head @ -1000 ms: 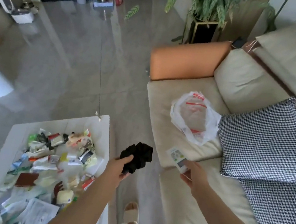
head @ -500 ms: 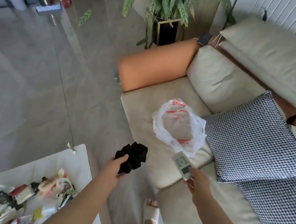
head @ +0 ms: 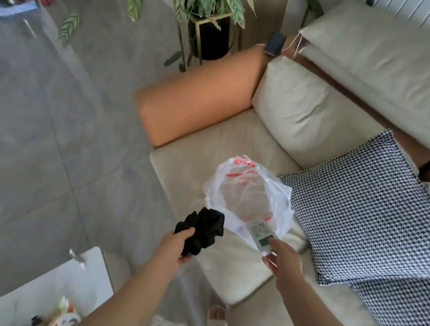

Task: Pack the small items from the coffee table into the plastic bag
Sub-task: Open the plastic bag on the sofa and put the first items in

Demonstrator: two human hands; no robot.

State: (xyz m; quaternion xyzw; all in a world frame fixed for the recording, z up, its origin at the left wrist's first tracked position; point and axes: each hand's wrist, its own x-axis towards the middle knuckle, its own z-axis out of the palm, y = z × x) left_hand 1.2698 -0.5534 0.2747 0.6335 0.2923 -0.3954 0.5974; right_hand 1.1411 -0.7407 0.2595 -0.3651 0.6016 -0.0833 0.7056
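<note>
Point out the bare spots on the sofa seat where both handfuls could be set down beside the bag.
Bare seat lies between the orange armrest and the plastic bag, and on the front cushion under the left hand holding the black scrunchie. It is crowded to the bag's right, where the checked pillow meets it. The right hand holds a small packet at the bag's mouth.

black scrunchie (head: 202, 229), houndstooth cushion (head: 362, 215), orange armrest (head: 195, 98)

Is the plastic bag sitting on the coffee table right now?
No, the plastic bag lies open on the beige sofa seat, beside the houndstooth cushion, away from the coffee table.
</note>
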